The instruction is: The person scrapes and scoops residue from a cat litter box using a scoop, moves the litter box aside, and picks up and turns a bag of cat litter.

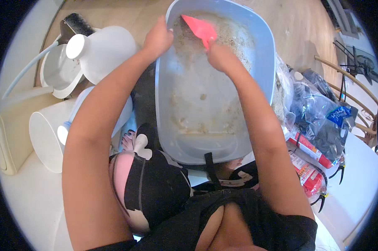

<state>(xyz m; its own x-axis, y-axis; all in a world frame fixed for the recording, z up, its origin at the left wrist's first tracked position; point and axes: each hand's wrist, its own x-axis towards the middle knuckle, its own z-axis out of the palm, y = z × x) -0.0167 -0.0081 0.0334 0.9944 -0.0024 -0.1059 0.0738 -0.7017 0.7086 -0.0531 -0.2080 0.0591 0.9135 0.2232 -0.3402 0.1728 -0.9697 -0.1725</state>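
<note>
A large blue-grey plastic tub (pixel 197 108) is in front of me, with brownish residue and grit stuck to its floor, thickest at the far end. My left hand (pixel 159 37) is closed round the tub's left rim near the far corner. In my right hand (pixel 222 56) is the handle of a pink-red plastic scoop (pixel 199 28). The scoop's pointed blade lies inside the tub against the dirty far end, angled to the far left. My fingers hide most of its handle.
To the left are a white jug (pixel 109 52), a long-handled dustpan (pixel 61 71), a white bucket (pixel 51 134) and a beige bin (pixel 11 140). At right, red fire extinguishers (pixel 308 171) lie beside clear plastic bags (pixel 312 104). A wooden chair (pixel 352 77) stands further right.
</note>
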